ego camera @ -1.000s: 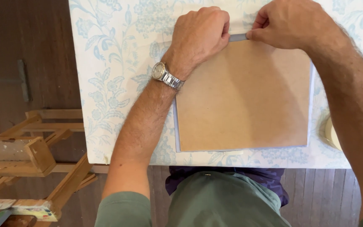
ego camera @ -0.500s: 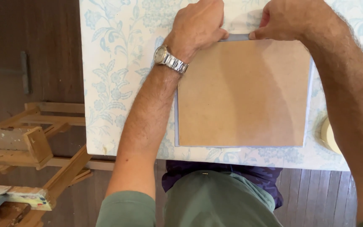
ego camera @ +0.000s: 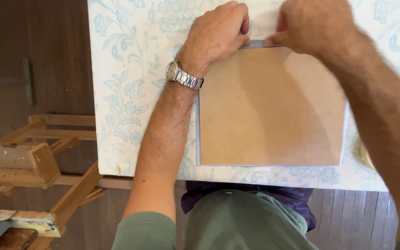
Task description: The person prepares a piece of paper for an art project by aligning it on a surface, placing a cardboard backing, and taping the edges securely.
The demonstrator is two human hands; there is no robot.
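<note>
A square brown board (ego camera: 274,109) lies flat on a table covered with a white cloth with blue flowers (ego camera: 130,88). A thin grey-blue edge shows along the board's left, right and far sides. My left hand (ego camera: 216,34), with a metal watch on the wrist, rests at the board's far left corner, fingers curled onto the grey strip (ego camera: 257,44) at the far edge. My right hand (ego camera: 318,25) pinches the same strip just to the right of it. What lies under the fingers is hidden.
A wooden easel (ego camera: 33,162) stands on the dark wood floor left of the table. A round pale object (ego camera: 363,153) peeks out by my right forearm at the table's right. The table's near edge runs just in front of my body.
The view has shifted slightly, so the table sits further right. Both hands stay at the board's far edge, a little closer together.
</note>
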